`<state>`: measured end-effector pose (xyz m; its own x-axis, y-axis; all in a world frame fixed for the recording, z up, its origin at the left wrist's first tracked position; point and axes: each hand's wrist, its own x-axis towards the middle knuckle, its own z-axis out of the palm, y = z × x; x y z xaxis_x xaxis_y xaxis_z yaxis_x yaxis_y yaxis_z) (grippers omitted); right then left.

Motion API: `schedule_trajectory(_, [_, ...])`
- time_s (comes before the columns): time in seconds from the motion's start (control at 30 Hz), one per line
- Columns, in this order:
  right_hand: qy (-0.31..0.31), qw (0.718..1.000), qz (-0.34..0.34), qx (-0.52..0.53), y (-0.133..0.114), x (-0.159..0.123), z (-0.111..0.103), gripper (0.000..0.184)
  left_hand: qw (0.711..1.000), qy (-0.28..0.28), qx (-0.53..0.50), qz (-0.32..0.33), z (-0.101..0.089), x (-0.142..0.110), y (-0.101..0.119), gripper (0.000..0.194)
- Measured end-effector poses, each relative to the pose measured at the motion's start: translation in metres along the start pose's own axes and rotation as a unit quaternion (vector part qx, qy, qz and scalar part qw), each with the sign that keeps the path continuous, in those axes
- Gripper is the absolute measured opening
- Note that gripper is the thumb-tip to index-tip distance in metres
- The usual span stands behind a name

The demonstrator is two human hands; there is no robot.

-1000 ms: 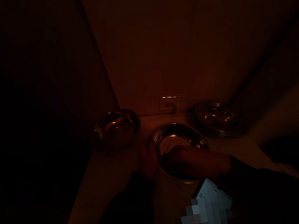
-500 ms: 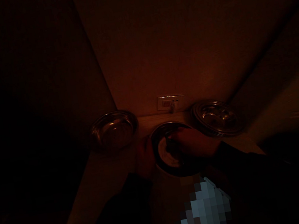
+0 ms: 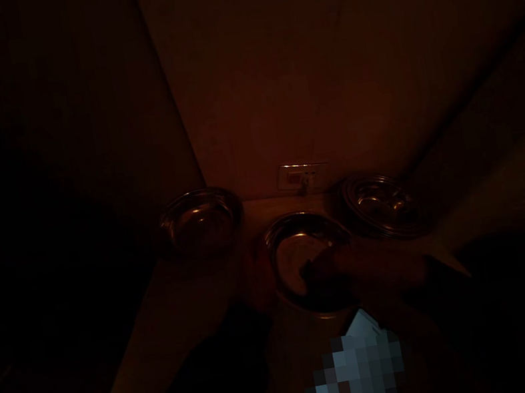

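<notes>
The scene is very dark. A steel pot [image 3: 295, 238] with a round open rim stands in front of me on a pale counter [image 3: 182, 319]. My left hand [image 3: 256, 284] is pressed against the pot's left side, fingers curved round the wall. My right hand [image 3: 356, 266] reaches over the rim from the right, its fingers down inside the pot. What the fingers hold, if anything, is lost in the dark. Something pale lies at the pot's bottom.
Two shallow steel dishes sit at the back: one on the left [image 3: 200, 221], one on the right [image 3: 381, 206]. A wall socket [image 3: 302, 177] is on the wall behind the pot. A blurred pale object [image 3: 357, 362] hangs near my chest.
My right hand moved back and right from deep across the pot's mouth, so more of the pot's inside shows. The left hand stays on the pot's side.
</notes>
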<state>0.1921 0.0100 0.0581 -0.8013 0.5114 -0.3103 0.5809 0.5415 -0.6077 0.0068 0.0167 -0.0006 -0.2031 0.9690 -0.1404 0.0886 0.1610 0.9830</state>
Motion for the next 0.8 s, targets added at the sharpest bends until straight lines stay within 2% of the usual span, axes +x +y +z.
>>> schedule_trajectory(0.1, [0.059, 0.998, -0.017, -0.016, -0.008, 0.015, 0.016, 0.048, 0.999, -0.01, -0.033, 0.0, 0.001, 0.001, -0.002, 0.034])
schedule_trajectory(0.2, [0.124, 0.991, -0.007, -0.049, -0.012, 0.034, 0.025, 0.052, 0.999, -0.022, -0.04, 0.01, 0.0, 0.002, -0.004, 0.032])
schedule_trajectory(0.33, [0.164, 0.979, 0.05, -0.107, -0.001, 0.048, 0.018, 0.046, 0.998, -0.043, -0.043, 0.026, -0.004, 0.004, -0.007, 0.034])
schedule_trajectory(0.43, [0.175, 0.971, 0.1, -0.127, 0.013, 0.043, 0.008, 0.037, 0.997, -0.054, -0.034, 0.033, -0.005, 0.006, -0.009, 0.035])
schedule_trajectory(0.57, [0.155, 0.968, 0.138, -0.141, 0.025, 0.02, -0.001, 0.037, 0.998, -0.034, -0.044, 0.038, -0.003, 0.006, -0.008, 0.032])
schedule_trajectory(0.63, [0.126, 0.976, 0.127, -0.127, 0.024, 0.007, -0.002, 0.038, 0.998, -0.027, -0.055, 0.034, -0.001, 0.005, -0.007, 0.032])
schedule_trajectory(0.8, [0.057, 0.998, -0.007, -0.015, 0.008, -0.002, 0.009, 0.042, 0.997, -0.029, -0.063, 0.032, 0.002, 0.003, -0.005, 0.032])
